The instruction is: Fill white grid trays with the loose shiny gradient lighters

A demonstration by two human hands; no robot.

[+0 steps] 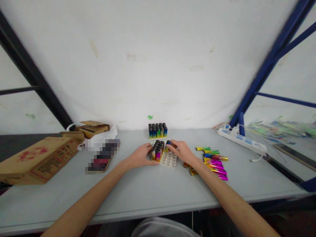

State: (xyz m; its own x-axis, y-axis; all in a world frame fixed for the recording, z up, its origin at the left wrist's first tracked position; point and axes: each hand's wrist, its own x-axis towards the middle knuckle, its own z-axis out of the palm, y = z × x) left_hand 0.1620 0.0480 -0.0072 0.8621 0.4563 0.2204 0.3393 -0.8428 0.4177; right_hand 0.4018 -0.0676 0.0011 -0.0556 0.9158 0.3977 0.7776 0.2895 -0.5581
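Note:
A white tray (168, 160) with rows of round-looking holes lies on the table between my hands. Upright lighters (157, 152) with black tops and shiny coloured bodies fill its left part, while holes show at the right. My left hand (142, 155) curls around the tray's left end, thumb at the front edge and fingers behind. Over the back right of the tray, my right hand (181, 150) pinches a blue lighter (168, 144) by its upper part; whether its base sits in a hole I cannot tell.
Behind stands another block of upright lighters (158, 131). Loose shiny lighters (217, 166) lie right, partly under my right forearm. A power strip (242, 140) is farther right. Left are a cardboard box (41, 158), a smaller box (95, 129), a white bag (105, 135) and a partly blurred phone-like object (105, 158).

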